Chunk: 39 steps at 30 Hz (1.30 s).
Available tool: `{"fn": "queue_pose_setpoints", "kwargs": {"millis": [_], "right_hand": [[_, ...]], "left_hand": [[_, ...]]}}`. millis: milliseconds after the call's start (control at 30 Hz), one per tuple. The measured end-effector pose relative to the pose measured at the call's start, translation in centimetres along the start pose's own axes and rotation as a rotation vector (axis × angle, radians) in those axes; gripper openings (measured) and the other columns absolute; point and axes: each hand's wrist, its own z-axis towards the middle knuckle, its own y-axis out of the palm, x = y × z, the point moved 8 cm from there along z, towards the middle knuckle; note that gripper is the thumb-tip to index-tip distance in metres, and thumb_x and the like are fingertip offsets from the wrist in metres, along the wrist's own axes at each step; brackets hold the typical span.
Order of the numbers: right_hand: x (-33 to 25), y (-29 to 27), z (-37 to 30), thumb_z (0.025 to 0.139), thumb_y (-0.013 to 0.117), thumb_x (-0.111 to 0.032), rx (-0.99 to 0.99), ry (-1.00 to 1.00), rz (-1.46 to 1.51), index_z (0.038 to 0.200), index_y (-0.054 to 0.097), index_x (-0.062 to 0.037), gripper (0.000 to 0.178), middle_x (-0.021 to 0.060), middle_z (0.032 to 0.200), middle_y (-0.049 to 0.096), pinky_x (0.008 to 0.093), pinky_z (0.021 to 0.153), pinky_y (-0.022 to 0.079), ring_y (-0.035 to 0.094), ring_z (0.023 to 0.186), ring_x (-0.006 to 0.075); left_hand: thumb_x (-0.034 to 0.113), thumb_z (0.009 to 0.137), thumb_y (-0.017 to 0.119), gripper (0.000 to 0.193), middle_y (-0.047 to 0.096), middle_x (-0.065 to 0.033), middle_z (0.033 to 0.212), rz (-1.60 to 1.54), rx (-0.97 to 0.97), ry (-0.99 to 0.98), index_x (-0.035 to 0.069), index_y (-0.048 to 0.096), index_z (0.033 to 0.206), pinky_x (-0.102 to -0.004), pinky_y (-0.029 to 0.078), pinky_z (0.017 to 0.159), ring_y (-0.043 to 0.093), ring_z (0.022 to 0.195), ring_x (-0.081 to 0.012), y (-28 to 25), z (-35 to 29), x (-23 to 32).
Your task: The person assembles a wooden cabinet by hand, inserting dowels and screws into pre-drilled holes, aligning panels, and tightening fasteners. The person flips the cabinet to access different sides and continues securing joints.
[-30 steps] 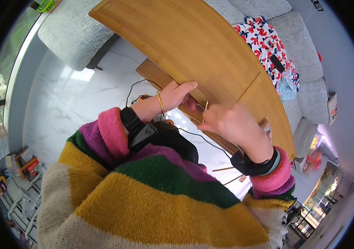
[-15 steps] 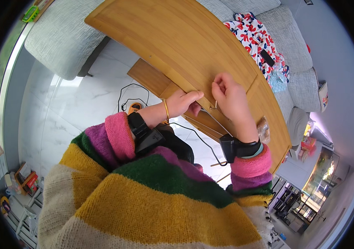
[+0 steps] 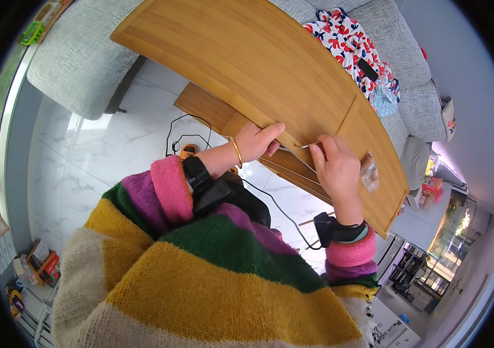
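Observation:
A long wooden table [image 3: 247, 64] with a light brown top stretches across in front of me. My left hand [image 3: 253, 142] grips its near edge, thumb on top and fingers curled under. My right hand [image 3: 340, 169] pinches a thin metal rod [image 3: 309, 144], which looks like a hex key. The rod lies nearly level, its far end at a small spot on the table's near edge, just right of my left fingertips. Whether it sits in a hole there is too small to tell. Under that edge a pale strip [image 3: 303, 163] runs beside an opening in the wood.
A clear plastic bag [image 3: 369, 172] lies on the tabletop right of my right hand. Behind the table, a floral cloth [image 3: 340, 37] and a black phone [image 3: 367, 69] rest on a grey sofa [image 3: 398, 52]. A black cable [image 3: 273, 200] hangs near my legs; orange slippers [image 3: 188, 149] are below.
My right hand has moved down and right, and its wrist has turned. The rod went from pointing down to lying nearly level. My left hand keeps its grip on the edge.

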Motion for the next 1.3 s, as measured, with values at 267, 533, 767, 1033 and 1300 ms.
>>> {"fn": "queue_pose_setpoints", "kwargs": {"millis": [267,533,767,1033,1300], "right_hand": [[-3.6,0.1,-3.0,0.081,0.059,-0.018,-0.087,0.152,-0.157,0.062,0.052,-0.0085,0.023,0.0092,0.058,0.054,0.0385,0.045,0.044,0.056,0.051,0.0274],[-3.5,6.3,-3.7,0.092,0.046,-0.027,-0.293,0.911,1.231,0.07,0.06,0.0012,0.038,0.0015,0.049,0.045,0.0265,0.043,0.033,0.044,0.045,0.0122],[-3.6,3.6,-1.3,0.088,0.054,-0.037,-0.336,0.536,0.469,0.074,0.059,-0.0008,0.039,0.0058,0.053,0.051,0.0293,0.046,0.042,0.055,0.049,0.0188],[-5.8,-0.4,0.6,0.074,0.07,-0.03,-0.089,-0.056,-0.048,0.081,0.057,-0.0057,0.028,0.0077,0.074,0.058,0.0353,0.05,0.047,0.059,0.06,0.0262],[-6.9,0.3,1.5,0.075,0.066,-0.03,-0.323,-0.293,-0.469,0.073,0.058,-0.0089,0.023,0.0044,0.066,0.054,0.0317,0.051,0.045,0.058,0.059,0.0191]], "left_hand": [[0.033,0.091,0.039,0.037,0.047,-0.0045,0.049,-0.013,-0.024,-0.015,0.004,0.053,0.073,-0.0288,0.036,0.044,0.044,0.043,-0.0137,0.4,0.2,-0.7],[0.035,0.092,0.04,0.039,0.047,-0.0044,0.049,0.034,-0.025,0.001,0.004,0.052,0.071,-0.0292,0.035,0.044,0.044,0.045,-0.0134,0.4,0.3,-1.1],[0.036,0.093,0.041,0.041,0.047,-0.0032,0.049,0.217,-0.181,0.038,0.004,0.051,0.068,-0.0284,0.035,0.043,0.044,0.044,-0.0125,0.2,0.8,-0.4],[0.027,0.09,0.051,0.031,0.05,-0.0028,0.052,0.037,-0.15,-0.013,0.005,0.054,0.068,-0.0258,0.039,0.045,0.048,0.046,-0.0116,-0.5,0.9,0.2],[0.027,0.087,0.054,0.027,0.049,-0.0045,0.053,-0.196,0.067,-0.079,0.001,0.056,0.078,-0.0268,0.04,0.044,0.048,0.046,-0.0131,-5.0,0.3,2.0]]}}
